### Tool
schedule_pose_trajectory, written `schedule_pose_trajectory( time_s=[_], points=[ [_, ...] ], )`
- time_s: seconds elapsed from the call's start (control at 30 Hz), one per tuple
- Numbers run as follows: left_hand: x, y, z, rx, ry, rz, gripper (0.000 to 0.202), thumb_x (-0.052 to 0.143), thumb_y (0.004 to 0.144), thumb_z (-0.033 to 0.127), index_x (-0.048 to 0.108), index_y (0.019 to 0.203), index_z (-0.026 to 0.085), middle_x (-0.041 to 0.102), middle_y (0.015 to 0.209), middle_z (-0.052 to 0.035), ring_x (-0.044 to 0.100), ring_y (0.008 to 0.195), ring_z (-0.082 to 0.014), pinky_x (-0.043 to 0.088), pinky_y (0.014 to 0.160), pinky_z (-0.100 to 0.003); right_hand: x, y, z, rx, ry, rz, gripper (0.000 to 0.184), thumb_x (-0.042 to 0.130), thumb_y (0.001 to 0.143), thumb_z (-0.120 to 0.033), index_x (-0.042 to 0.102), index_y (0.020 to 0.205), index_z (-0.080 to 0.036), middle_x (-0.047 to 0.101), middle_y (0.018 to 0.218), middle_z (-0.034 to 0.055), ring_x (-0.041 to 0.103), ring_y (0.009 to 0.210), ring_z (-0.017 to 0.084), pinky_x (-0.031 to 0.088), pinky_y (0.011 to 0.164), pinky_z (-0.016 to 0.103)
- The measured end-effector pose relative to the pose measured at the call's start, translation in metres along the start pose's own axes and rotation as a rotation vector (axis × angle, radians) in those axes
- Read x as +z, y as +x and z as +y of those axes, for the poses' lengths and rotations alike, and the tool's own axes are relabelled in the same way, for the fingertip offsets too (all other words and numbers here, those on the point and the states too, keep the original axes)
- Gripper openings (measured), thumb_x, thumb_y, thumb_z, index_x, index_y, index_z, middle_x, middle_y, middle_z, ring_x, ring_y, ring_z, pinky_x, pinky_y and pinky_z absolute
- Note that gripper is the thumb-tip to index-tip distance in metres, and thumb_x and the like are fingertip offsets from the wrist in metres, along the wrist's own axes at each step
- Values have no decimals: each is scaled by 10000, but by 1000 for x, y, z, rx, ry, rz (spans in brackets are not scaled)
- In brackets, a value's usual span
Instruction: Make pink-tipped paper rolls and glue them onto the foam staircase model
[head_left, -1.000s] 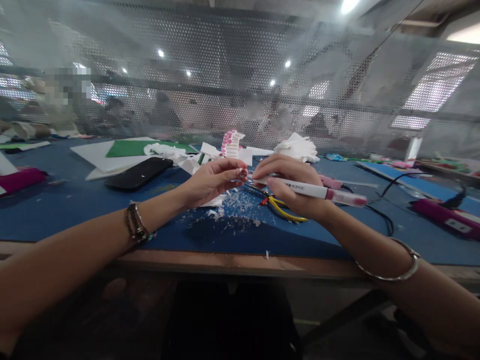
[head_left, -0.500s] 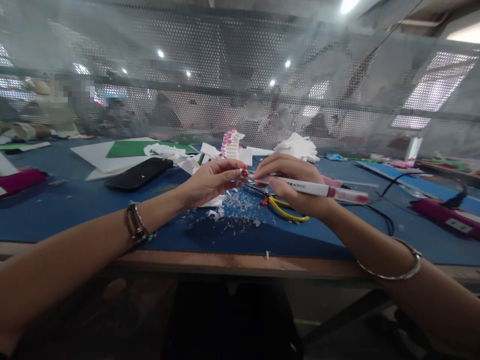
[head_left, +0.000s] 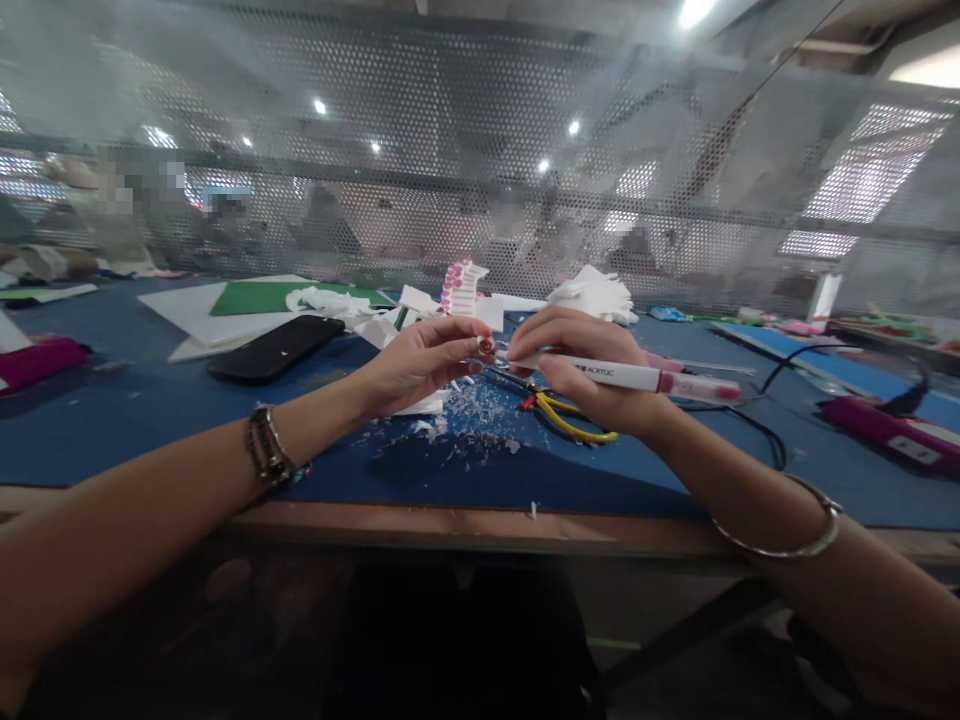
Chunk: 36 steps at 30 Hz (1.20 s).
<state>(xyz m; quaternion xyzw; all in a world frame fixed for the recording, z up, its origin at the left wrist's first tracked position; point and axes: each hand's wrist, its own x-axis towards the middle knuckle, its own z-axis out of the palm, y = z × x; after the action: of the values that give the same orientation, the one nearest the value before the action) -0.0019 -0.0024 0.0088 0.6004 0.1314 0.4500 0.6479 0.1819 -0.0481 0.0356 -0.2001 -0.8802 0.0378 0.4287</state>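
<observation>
Between thumb and fingers, my left hand (head_left: 420, 365) pinches a small roundish piece (head_left: 486, 347), white with dark red marks on its face; its kind is too small to make out. My right hand (head_left: 589, 350) grips an acrylic marker (head_left: 622, 374) with a white barrel and a pink end. The marker's tip end points left, close to the small piece; whether they touch, I cannot tell. Below the hands, yellow-handled pliers (head_left: 574, 425) lie on the blue table (head_left: 450, 485), beside scattered white shavings (head_left: 480, 415).
A black phone (head_left: 276, 350) lies left of my hands. Behind them stand a pink-and-white ridged piece (head_left: 461, 288) and a heap of white sheets (head_left: 592, 295). Green sheet (head_left: 255, 298) lies at back left. A purple block (head_left: 889, 435) and black cable (head_left: 765, 435) are at right.
Hardly anything differs. The small piece in my left hand seems slightly turned, with more red showing on its face. Both hands keep their holds.
</observation>
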Motion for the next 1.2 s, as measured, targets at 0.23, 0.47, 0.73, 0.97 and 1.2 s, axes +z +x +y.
schedule_pose_trajectory(
  time_s=[0.23,0.47,0.73,0.97,1.2],
  points=[
    [-1,0,0,-10,10,-16,91,701,620,158,658,700,159,631,662,22,573,644,-63,444,659,-175,0,1,-1,-23,-22,32,177,432,725,-120,600,773,-148,589,785,33,559,705,101,470,644,257],
    [-2,0,-1,-20,-23,-36,117,712,607,165,669,715,149,642,671,16,577,640,-54,454,652,-146,0,0,0,-14,-11,41,175,433,724,-102,602,763,-121,585,784,46,562,676,98,472,621,252],
    [-2,-1,1,-53,-45,-48,88,680,639,125,656,720,150,640,650,20,580,614,-47,457,613,-128,-1,1,-2,-37,44,37,169,434,726,-110,599,761,-119,579,784,53,559,703,110,480,629,264],
    [0,-1,2,-72,-67,-41,170,717,605,141,622,747,131,649,638,21,587,583,-43,467,576,-109,-1,1,-3,-14,32,19,176,427,726,-110,597,762,-133,578,782,41,557,707,102,476,644,255],
    [0,-2,2,-68,-57,-48,141,699,625,126,611,736,120,644,632,24,585,581,-37,462,579,-103,-1,2,-2,-14,50,-10,165,437,722,-104,597,758,-120,580,770,41,555,699,101,469,641,253]
  ],
)
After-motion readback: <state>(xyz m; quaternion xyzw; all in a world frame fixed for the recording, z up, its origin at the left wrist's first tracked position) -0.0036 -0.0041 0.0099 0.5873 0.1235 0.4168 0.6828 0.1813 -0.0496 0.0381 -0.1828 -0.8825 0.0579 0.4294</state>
